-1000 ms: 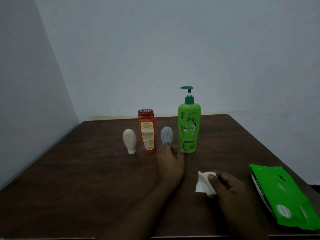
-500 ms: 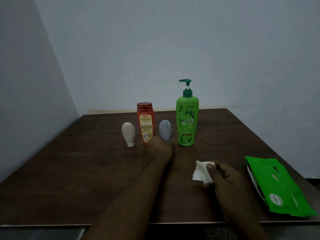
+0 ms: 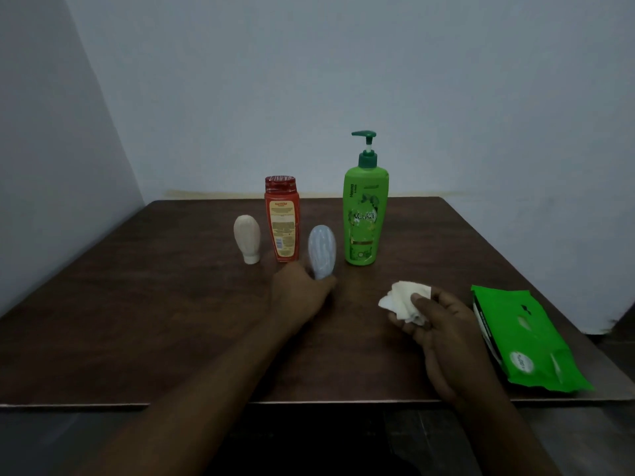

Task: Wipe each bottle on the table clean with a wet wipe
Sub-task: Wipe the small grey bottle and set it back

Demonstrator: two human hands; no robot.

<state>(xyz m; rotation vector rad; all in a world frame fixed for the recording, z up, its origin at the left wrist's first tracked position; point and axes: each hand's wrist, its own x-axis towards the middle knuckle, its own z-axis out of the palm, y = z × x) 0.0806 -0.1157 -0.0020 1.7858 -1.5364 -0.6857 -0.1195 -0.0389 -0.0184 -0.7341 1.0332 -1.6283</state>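
Four bottles stand in a row across the brown table (image 3: pixel 137 321): a small cream bottle (image 3: pixel 246 242) on its cap, a red bottle (image 3: pixel 281 218), a small pale blue bottle (image 3: pixel 321 250) and a tall green pump bottle (image 3: pixel 365 207). My left hand (image 3: pixel 300 293) grips the base of the pale blue bottle, which leans slightly and stands a little nearer to me than the others. Right of it, my right hand (image 3: pixel 436 324) pinches a crumpled white wet wipe (image 3: pixel 405 298) just above the table.
A green pack of wet wipes (image 3: pixel 522 341) lies flat near the table's right front corner. Pale walls close in behind and to the left. The table's front edge runs just below my forearms.
My left hand has closed round the pale blue bottle's base and drawn it towards me, out of the row. My right hand still holds the wipe in about the same spot.
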